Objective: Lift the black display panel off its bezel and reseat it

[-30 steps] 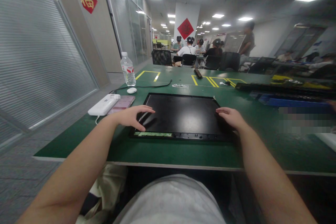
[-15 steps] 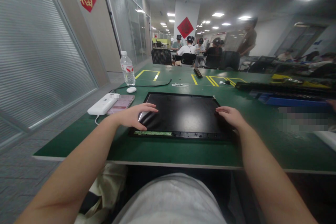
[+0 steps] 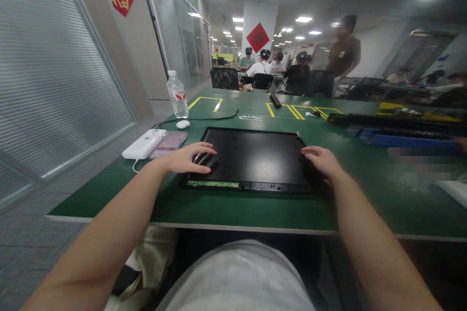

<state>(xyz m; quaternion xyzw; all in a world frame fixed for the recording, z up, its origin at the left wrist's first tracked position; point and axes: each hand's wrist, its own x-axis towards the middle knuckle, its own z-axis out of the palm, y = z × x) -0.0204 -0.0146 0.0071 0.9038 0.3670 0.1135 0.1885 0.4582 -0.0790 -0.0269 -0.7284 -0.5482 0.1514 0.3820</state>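
A black LCD display panel (image 3: 255, 158) lies flat in a dark frame on the green table, screen side up. Along its near edge runs a narrow green circuit board (image 3: 213, 184). My left hand (image 3: 186, 158) rests over the panel's left edge, thumb and fingers spread apart on the screen side. At the right edge, my right hand (image 3: 321, 159) has its fingertips on the rim; its thumb is hidden underneath or behind. Neither hand is wrapped round the panel.
Left of the panel are a white power bank (image 3: 143, 144) with a cable, a phone (image 3: 168, 144), a small white case (image 3: 183, 124) and a water bottle (image 3: 177, 95). Blurred blue and black parts (image 3: 404, 135) lie to the right. People sit beyond; one person (image 3: 343, 53) stands.
My left thumb has shifted up and right across the panel's corner. My right hand has barely moved, and the panel stays in place. The standing person in the background has turned.
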